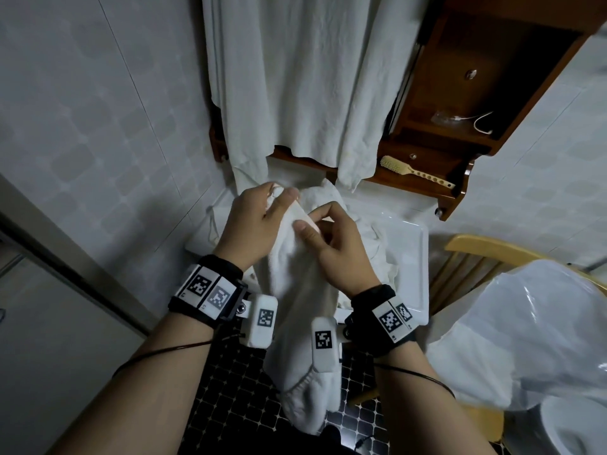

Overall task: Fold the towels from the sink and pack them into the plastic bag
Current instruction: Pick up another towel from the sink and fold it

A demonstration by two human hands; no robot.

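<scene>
A white towel (297, 323) hangs between my arms in front of the white sink (415, 264). My left hand (253, 221) grips the towel's top edge, fingers curled round it. Just to its right, my right hand (335, 244) pinches the same edge between thumb and fingers. The towel's lower end droops over the dark tiled floor. More crumpled white towels (377, 247) lie in the sink behind my hands. A white plastic bag (532, 330) sits on a yellow wooden chair (473, 257) at the right.
A large white cloth (295, 77) hangs over the mirror above the sink. A wooden cabinet (486, 60) with a shelf holds a wooden brush (414, 170). Tiled walls stand left and right. A white toilet bowl (568, 425) shows at the bottom right.
</scene>
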